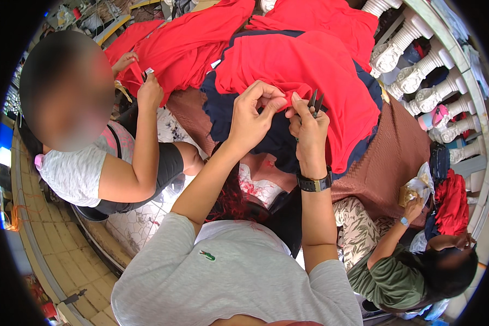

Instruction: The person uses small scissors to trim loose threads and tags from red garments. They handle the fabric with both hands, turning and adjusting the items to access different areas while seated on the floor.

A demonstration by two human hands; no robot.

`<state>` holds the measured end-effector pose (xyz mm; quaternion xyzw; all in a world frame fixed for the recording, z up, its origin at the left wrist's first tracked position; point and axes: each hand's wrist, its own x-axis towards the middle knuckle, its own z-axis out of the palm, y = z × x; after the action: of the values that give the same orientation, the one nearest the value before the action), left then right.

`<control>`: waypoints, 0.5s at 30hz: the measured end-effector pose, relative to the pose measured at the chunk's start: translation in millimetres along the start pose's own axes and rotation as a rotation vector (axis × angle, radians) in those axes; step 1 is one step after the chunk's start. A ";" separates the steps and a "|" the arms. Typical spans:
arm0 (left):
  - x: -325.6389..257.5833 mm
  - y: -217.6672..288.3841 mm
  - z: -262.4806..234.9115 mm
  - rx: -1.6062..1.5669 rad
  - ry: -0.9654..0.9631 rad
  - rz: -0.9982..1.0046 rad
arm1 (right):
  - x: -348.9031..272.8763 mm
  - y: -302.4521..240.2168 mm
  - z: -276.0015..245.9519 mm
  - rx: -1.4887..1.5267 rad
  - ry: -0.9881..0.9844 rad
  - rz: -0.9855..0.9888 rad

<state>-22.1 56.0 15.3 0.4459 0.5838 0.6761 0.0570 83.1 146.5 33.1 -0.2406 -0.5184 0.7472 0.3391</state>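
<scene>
Leftmost, a co-worker's hand (149, 92) pinches another red cloth (185, 49). Centrally, the left hand (252, 117) pinches a fold of the red and navy garment (304, 70), which lies spread over the brown cloth (396, 157). Beside it, touching, the right hand (308, 130) grips small dark snips (315, 101), blades up against the fabric.

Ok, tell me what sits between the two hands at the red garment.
Only a pinched fold of red garment spans the left hand and right hand, head view.
</scene>
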 end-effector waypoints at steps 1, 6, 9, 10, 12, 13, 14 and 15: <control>0.2 -4.2 -1.5 -0.021 -0.011 -0.030 | -0.7 0.7 0.8 -0.009 0.000 -0.011; 1.0 -7.8 0.1 -0.136 -0.025 -0.091 | -4.5 1.0 0.7 -0.061 -0.009 -0.014; 1.7 -8.6 -3.8 -0.132 -0.051 -0.052 | -17.3 -4.7 -2.2 -0.106 -0.071 0.040; 1.8 -10.0 -4.1 -0.144 -0.061 -0.046 | -20.3 -6.0 -4.1 -0.114 -0.114 0.061; 1.3 -14.4 -4.3 -0.170 -0.082 -0.036 | -22.5 -3.9 -5.6 -0.216 -0.152 0.082; 0.9 -15.0 -4.4 -0.162 -0.086 -0.026 | -23.3 -2.8 -6.5 -0.265 -0.172 0.090; 0.6 -15.5 -4.6 -0.155 -0.090 -0.016 | -23.9 -2.4 -6.7 -0.288 -0.188 0.077; 0.1 -15.6 -4.5 -0.149 -0.094 -0.006 | -23.1 -0.2 -7.0 -0.323 -0.183 0.046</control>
<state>-32.1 57.7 2.6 0.4698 0.5301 0.6957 0.1192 103.2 133.4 31.0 -0.2348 -0.6546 0.6807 0.2303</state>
